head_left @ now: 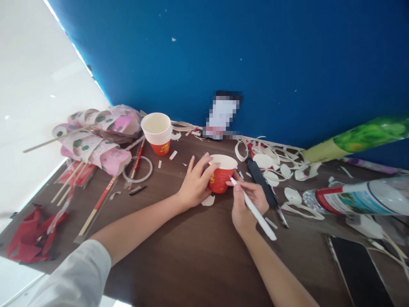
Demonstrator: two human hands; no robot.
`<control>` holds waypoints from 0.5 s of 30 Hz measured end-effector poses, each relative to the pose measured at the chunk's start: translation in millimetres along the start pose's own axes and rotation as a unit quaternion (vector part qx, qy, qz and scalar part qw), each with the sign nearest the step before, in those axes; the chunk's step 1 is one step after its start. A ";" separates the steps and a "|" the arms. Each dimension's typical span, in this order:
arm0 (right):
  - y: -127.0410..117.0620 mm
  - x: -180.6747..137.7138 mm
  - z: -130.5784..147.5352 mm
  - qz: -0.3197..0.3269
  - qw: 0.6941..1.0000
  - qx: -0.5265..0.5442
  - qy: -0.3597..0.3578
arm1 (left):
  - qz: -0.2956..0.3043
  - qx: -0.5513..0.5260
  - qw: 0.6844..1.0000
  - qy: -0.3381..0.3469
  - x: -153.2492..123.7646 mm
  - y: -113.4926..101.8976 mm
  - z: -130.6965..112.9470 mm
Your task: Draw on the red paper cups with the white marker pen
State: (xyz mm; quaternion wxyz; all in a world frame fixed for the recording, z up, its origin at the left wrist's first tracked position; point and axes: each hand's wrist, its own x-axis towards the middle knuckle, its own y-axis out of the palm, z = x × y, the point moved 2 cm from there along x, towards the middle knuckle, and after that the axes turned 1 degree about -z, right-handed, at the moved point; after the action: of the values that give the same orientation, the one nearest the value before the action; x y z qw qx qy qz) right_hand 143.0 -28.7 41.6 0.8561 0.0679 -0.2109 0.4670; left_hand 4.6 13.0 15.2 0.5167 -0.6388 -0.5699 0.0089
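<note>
A red paper cup [220,179] with a white inside stands on the dark wooden table in front of me. My left hand [196,181] is wrapped around its left side, with the fingers on the rim and wall. In my right hand [249,202] is a white marker pen [257,215], its pink tip at the cup's right side; I cannot tell whether it touches. Some fingers of my right hand rest against or just behind the cup. A white paper scrap [208,200] lies at the cup's base.
Stacked paper cups [157,132] stand at the back left, beside pink patterned paper pieces [96,149] and wooden sticks. Paper cuttings [271,160] and a black box cutter [262,182] lie to the right. Farther right are a water bottle [354,198] and a dark phone [359,270].
</note>
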 end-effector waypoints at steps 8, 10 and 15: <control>-1.1 0.5 -2.6 -0.008 1.000 0.010 -0.002 | 0.007 0.002 1.000 -0.005 0.4 -1.3 -1.0; -2.8 2.5 -7.9 -0.012 1.000 0.015 0.021 | 0.005 0.001 1.000 -0.009 0.6 -1.1 -1.0; -6.9 6.9 -22.5 -0.030 0.994 0.050 0.095 | -0.002 0.000 1.000 -0.016 1.1 -0.4 -1.0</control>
State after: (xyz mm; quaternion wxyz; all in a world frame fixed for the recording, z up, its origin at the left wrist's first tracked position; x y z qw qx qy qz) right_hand 158.7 -20.1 24.8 0.8815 0.0719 -0.1030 0.4551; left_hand 5.3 13.1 16.6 0.5072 -0.6376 -0.5795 0.0183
